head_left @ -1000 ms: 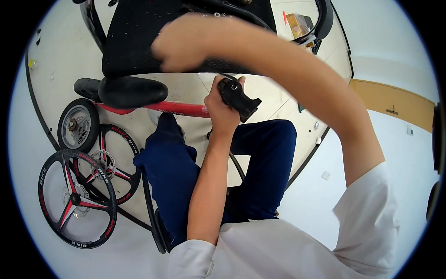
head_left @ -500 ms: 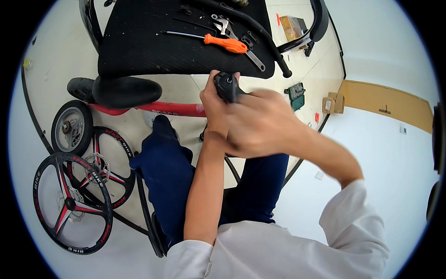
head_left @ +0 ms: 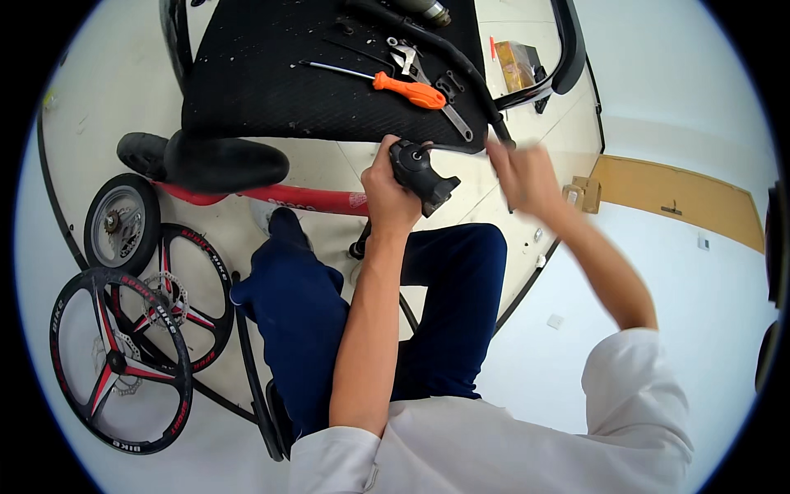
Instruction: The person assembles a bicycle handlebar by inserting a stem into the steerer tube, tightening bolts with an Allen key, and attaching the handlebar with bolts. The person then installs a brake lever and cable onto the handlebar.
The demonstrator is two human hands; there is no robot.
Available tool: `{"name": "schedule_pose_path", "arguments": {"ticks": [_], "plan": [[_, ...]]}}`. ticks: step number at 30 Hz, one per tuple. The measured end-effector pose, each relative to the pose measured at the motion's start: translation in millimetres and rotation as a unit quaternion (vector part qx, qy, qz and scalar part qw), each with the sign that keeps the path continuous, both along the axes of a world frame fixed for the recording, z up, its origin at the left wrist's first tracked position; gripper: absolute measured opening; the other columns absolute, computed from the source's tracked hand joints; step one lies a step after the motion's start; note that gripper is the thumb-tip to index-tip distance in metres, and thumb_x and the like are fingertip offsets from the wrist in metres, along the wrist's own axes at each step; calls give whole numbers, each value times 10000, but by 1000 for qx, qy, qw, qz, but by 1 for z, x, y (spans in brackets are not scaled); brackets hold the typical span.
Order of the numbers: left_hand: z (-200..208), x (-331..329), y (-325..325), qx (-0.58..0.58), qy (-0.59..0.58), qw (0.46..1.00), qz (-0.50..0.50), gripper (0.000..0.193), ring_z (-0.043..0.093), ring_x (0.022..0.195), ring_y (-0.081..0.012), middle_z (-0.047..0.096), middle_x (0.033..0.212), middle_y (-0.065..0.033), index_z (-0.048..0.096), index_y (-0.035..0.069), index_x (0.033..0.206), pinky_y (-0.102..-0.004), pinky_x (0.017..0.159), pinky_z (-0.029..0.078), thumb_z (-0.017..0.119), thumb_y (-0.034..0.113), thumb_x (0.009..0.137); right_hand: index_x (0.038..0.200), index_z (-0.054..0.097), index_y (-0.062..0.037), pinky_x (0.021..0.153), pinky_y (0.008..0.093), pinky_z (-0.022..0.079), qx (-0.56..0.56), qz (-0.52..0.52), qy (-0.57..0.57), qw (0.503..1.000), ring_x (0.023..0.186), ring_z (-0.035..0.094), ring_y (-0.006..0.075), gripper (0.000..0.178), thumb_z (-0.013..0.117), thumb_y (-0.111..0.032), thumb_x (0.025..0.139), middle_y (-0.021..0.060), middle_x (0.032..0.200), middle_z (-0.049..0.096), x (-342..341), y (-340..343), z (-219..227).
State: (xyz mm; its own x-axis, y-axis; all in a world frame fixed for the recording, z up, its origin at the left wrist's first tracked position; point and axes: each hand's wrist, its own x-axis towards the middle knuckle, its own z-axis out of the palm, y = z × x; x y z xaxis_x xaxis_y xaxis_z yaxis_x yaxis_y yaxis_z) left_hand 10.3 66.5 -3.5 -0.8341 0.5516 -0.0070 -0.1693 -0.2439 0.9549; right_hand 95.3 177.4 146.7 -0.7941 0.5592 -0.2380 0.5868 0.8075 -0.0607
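My left hand is wrapped round a black bicycle stem, held just off the front edge of a black chair seat. A dark hex key sits in the bolt at the stem's top, its long arm running right along the seat edge. At that arm's far end my right hand is closed, smeared by motion. Lying on the seat are an orange-handled screwdriver, an adjustable wrench, a second hex key, a small black bracket and a black handlebar-like tube.
Beneath the seat lies a red bike frame with a black saddle. Several wheels, one a black-and-red three-spoke wheel, lean at the left. Cardboard boxes stand by the right wall. Chair armrests flank the seat.
My right hand has swung right, away from above my left hand, uncovering the stem and hex key. The stem has tilted slightly in my left hand. The view has shifted a little.
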Motion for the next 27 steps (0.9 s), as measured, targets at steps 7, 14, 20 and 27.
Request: {"name": "schedule_pose_path", "arguments": {"ticks": [7, 14, 20, 27], "plan": [[6, 8, 1, -104, 76, 991, -27, 203, 706, 679, -235, 662, 694, -108, 571, 27, 866, -294, 591, 497, 747, 127, 876, 520, 560, -94, 428, 349, 369, 27, 395, 43, 917, 410, 507, 220, 410, 782, -328, 773, 53, 443, 442, -83, -67, 18], [22, 3, 1, -51, 16, 998, -45, 208, 724, 698, -286, 687, 728, -138, 581, 6, 882, -302, 609, 519, 770, 93, 865, 940, 737, -45, 728, 420, 577, 19, 371, -155, 916, 844, 713, 305, 361, 710, -367, 777, 138, 879, 734, -211, 11, -32], [14, -2, 0, -38, 34, 998, -27, 221, 735, 737, -301, 689, 728, -150, 562, 5, 858, -320, 603, 527, 773, 71, 842, 1014, 675, 61, 656, 418, 505, -19, 186, 2, 982, 718, 632, 388, 358, 500, -251, 1019, 263, 796, 639, -73, 82, -34], [8, 1, -3, -30, 50, 998, -9, 206, 726, 747, -343, 679, 722, -164, 562, 6, 874, -329, 613, 527, 761, 45, 833, 740, 588, -28, 485, 433, 409, 73, 6, 65, 995, 484, 535, 342, 352, 546, -246, 1013, 148, 544, 522, 6, 1, 10]]}}
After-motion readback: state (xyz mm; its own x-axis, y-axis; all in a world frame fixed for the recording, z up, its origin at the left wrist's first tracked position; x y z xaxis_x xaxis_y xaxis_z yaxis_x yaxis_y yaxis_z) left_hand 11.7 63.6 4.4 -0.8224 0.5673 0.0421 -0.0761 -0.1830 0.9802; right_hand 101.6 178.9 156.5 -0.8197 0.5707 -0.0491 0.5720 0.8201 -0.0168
